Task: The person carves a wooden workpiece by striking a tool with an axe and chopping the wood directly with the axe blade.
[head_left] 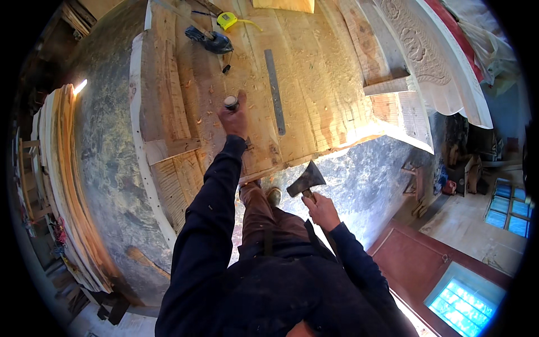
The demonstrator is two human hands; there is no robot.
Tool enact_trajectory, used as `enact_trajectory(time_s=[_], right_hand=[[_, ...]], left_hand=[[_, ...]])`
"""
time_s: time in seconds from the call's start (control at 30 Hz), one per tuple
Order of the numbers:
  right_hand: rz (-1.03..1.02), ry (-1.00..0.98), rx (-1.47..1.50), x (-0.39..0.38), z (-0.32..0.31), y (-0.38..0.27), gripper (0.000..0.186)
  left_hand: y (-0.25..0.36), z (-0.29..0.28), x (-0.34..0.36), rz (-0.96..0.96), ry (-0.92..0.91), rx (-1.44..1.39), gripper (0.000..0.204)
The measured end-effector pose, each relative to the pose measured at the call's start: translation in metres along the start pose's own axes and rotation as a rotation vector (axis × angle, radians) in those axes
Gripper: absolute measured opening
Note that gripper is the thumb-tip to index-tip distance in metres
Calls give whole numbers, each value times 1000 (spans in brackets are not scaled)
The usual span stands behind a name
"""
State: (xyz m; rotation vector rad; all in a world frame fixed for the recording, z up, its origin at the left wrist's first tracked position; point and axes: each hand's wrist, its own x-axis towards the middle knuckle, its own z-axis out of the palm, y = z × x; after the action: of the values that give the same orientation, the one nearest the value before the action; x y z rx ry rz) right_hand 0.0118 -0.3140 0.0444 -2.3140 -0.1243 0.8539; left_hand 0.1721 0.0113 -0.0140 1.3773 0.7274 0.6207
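Note:
My left hand (234, 119) is stretched out over the wooden workbench (314, 84) and is closed around a chisel handle (231, 103) with a dark round end, held upright against the boards. My right hand (321, 210) hangs lower, off the bench's near edge, gripping the wooden handle of a hatchet (306, 181) whose dark head points up and to the left. A long steel ruler (275, 91) lies flat on the bench just right of my left hand.
A yellow tape measure (227, 20) and a dark power tool (209, 40) lie at the bench's far end. A carved pale wooden panel (426, 56) leans at the right. Thin boards (62, 168) are stacked at the left. My shoe (273, 196) rests below the bench edge.

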Motion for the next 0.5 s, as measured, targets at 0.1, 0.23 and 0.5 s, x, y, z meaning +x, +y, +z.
enact_trajectory(time_s=[0.1, 0.23, 0.5], right_hand=[[-4, 33, 121, 19, -22, -45, 38], [-264, 180, 133, 40, -81, -144, 35], [-1191, 301, 826, 29, -177, -359, 26]], left_hand=[[-1, -1, -10, 82, -67, 47, 44], [2, 5, -26, 156, -81, 72, 44], [12, -19, -41, 189, -80, 62, 39]])
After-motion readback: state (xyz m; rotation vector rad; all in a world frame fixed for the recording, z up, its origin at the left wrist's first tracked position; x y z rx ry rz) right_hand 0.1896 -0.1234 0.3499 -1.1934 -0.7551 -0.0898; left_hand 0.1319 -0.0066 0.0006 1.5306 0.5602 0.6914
